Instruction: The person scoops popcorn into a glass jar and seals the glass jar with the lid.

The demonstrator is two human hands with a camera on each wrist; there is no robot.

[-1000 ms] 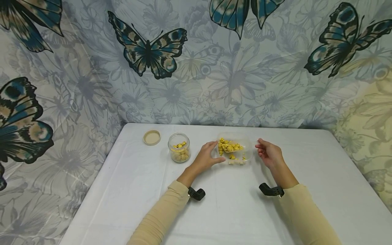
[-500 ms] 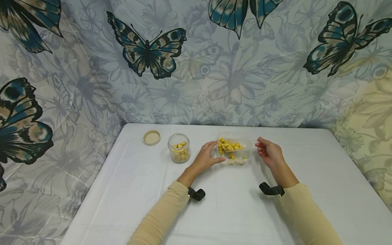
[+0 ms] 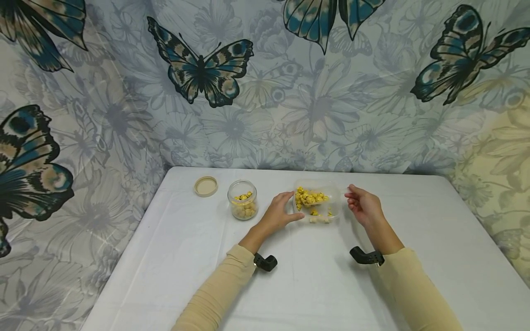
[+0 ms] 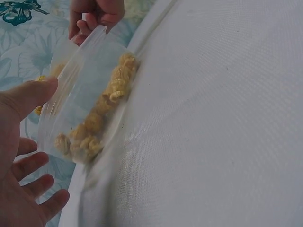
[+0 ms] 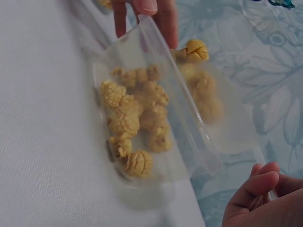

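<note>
A clear plastic box (image 3: 318,219) of yellow popcorn (image 3: 309,197) stands near the far middle of the table. My left hand (image 3: 276,212) holds its left end, with the thumb (image 4: 40,92) at the rim and the other fingers spread below. At the opposite end, my right hand (image 3: 364,208) has curled fingers and pinches a thin clear plastic strip (image 5: 261,155). What this strip belongs to is hard to tell. In the right wrist view, popcorn pieces (image 5: 125,118) show through the box wall, and one piece (image 5: 196,48) pokes above the rim.
To the left of the box stands an open glass jar (image 3: 242,202) partly filled with popcorn. A round gold-rimmed lid (image 3: 205,186) lies left of the jar. The white-covered table (image 3: 298,285) ends at a butterfly-patterned fabric backdrop (image 3: 236,128).
</note>
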